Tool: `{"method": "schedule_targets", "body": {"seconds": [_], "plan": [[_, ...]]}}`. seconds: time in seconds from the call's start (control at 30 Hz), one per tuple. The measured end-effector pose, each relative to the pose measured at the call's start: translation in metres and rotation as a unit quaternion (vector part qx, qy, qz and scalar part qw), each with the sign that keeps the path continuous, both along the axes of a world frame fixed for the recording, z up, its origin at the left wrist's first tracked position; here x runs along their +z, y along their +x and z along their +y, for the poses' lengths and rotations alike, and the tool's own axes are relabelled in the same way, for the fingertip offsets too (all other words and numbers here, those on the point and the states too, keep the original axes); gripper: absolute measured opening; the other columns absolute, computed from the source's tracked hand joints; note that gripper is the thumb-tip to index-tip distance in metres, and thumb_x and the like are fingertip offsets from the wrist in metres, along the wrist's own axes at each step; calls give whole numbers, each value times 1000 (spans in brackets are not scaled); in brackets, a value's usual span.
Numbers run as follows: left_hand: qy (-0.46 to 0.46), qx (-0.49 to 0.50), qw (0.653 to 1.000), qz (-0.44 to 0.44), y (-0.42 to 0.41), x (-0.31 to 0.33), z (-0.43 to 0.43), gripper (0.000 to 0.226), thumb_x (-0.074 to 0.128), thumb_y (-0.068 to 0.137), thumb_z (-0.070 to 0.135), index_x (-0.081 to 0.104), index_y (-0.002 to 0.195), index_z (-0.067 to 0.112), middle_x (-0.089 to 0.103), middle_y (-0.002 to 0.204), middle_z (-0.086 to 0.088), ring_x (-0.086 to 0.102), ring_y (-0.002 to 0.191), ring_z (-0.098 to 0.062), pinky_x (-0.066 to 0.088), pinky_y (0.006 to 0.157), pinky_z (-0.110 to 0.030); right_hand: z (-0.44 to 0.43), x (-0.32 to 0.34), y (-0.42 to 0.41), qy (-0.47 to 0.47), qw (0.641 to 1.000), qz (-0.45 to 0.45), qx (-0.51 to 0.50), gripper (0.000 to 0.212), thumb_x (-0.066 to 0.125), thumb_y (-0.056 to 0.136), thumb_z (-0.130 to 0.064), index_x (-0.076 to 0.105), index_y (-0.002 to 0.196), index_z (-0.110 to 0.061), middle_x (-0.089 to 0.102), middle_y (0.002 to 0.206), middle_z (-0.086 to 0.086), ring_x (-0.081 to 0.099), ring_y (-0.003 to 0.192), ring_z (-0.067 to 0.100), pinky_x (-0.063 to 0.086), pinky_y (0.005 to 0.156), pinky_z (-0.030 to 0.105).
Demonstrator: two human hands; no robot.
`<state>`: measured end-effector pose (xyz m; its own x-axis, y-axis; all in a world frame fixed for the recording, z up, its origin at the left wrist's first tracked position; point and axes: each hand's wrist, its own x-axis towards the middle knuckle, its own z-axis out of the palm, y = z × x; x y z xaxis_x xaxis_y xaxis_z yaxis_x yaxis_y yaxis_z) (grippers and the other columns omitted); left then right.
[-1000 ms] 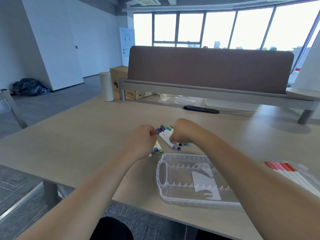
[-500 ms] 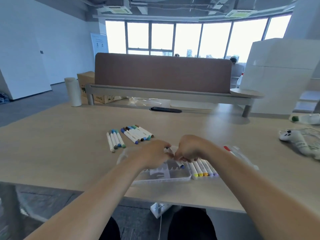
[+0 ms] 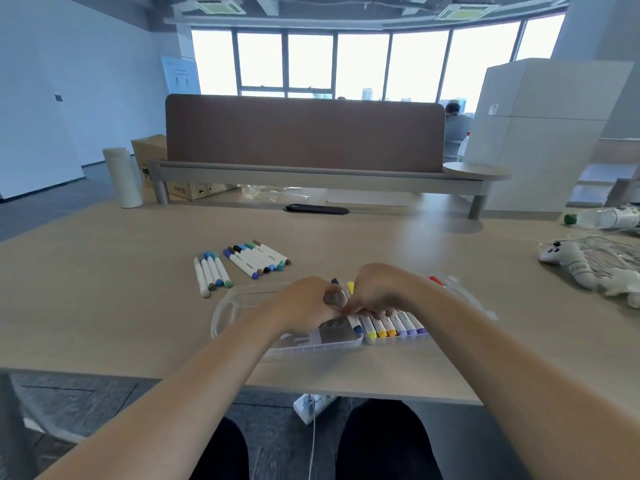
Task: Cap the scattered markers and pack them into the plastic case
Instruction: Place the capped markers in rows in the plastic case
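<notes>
Head: hands (image 3: 304, 303) with marker (image 3: 334, 282) over case (image 3: 304, 347)

One wide-angle camera (worn on the head) looks forward and down over the table (image 3: 104, 289), with windows (image 3: 360, 60) at 12 o'clock. The plastic case (image 3: 311, 346) lies near, toward 6 o'clock.

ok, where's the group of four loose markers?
Head view, left of centre on the table: the four markers lie just left of the bigger marker row, beyond the case handle.
</notes>
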<state>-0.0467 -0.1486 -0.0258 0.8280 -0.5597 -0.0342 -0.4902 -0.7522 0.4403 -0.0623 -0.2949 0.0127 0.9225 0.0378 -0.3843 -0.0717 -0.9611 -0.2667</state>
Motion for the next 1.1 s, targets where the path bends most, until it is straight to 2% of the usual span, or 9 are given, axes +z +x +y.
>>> {"method": "schedule_targets", "body": {"seconds": [0.07,0.1,0.2,0.3,0.43,0.5,0.67,0.83,1.1], "plan": [[-6,1,1000,13,2,-3,2,10,60,91,32,62,82,29,61,79,10,58,81,-17,39,67,-31,-2,0,0,-2,1000,5,1,42,61,95,-21,49,56,-10,39,31,-5,35,28,10,28,38,16],[-12,-1,1000,28,2,-3,2,6,61,91,37,64,92,32,62,88,15,57,86,-13,39,73,-29,-3,0,0,4,1000,10,-2,40,60,95,-20,49,57,-10,39,32,-5,34,26,10,27,37,14],[-16,12,998,63,3,-6,2,43,63,89,47,58,126,27,59,126,14,55,112,-10,42,97,-32,-5,-1,1,18,1000,10,-8,38,58,95,-18,49,59,-9,42,38,-1,34,27,11,26,36,13],[-15,6,998,53,2,-7,3,60,65,85,53,51,138,29,54,140,16,52,122,-10,39,105,-35,-5,-3,5,13,1000,0,-11,39,59,95,-22,51,60,-8,46,48,4,37,31,12,29,38,14],[-10,-1,999,40,3,-7,3,56,68,79,60,58,129,37,56,135,21,55,118,-9,41,104,-37,-5,-5,8,10,1000,0,-12,40,61,95,-23,52,59,-9,46,46,3,38,31,12,32,40,16],[-7,0,999,38,2,-7,2,61,69,78,59,56,133,36,57,136,18,55,119,-11,41,103,-36,-6,-6,9,13,1000,4,-13,40,62,94,-24,52,59,-9,46,47,4,37,31,13,31,39,15],[-20,3,999,37,-1,-5,1,55,75,79,48,60,130,31,63,129,13,58,115,-12,38,88,-25,-5,-9,12,-17,1000,-2,-3,40,61,94,-29,53,61,-9,50,51,4,41,38,15,34,41,18],[-2,13,999,39,1,-5,0,65,75,75,53,58,134,30,59,135,12,57,118,-14,42,98,-31,-4,-10,15,-31,999,10,1,39,61,95,-31,54,64,-9,51,57,5,43,45,18,36,48,22],[-9,7,999,44,-1,-2,-1,58,77,73,52,63,125,29,67,123,11,61,108,-15,46,99,-38,0,-9,17,-50,998,19,12,33,60,95,-30,58,73,-6,53,58,5,45,47,18,38,51,24]]}}
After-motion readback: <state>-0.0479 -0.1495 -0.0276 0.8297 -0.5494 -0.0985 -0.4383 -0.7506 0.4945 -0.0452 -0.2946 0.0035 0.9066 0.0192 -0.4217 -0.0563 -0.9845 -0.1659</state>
